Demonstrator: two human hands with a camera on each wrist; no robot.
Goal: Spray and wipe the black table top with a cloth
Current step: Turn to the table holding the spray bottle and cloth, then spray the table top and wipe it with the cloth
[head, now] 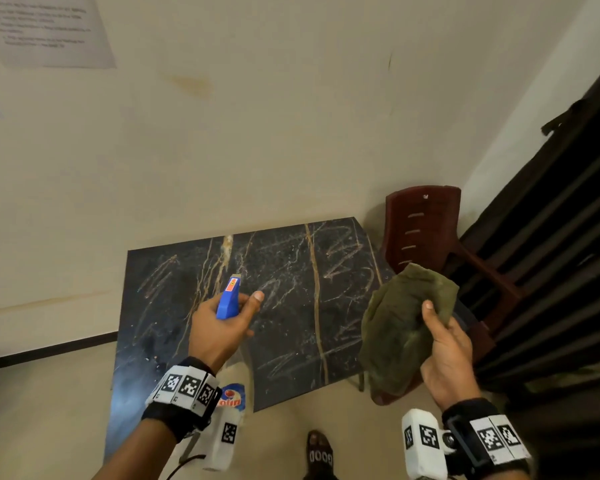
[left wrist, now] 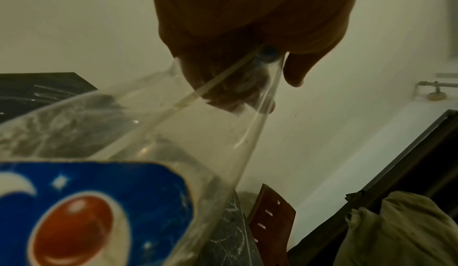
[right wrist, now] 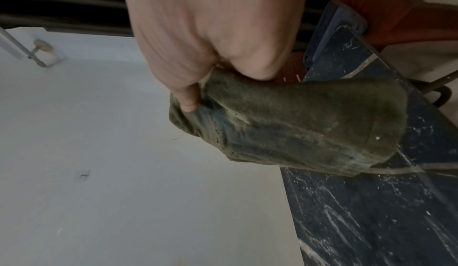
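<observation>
The black marbled table top (head: 291, 306) stands against the wall, streaked with chalky scribbles and speckled with droplets. My left hand (head: 222, 323) grips the neck of a clear spray bottle (left wrist: 153, 133) with a blue trigger head (head: 230, 299), its nozzle pointing over the table's middle. The bottle's blue label (head: 232, 398) shows below my wrist. My right hand (head: 444, 344) holds a bunched olive-green cloth (head: 406, 323) above the table's right edge, not touching the surface. In the right wrist view the fingers curl round the cloth (right wrist: 310, 129) over the table (right wrist: 371, 211).
A dark red plastic chair (head: 426, 230) stands right of the table, in the corner. Dark curtains (head: 551, 237) hang along the right side. A paper sheet (head: 49, 29) is stuck on the wall. My sandalled foot (head: 321, 455) is on the floor near the table's front edge.
</observation>
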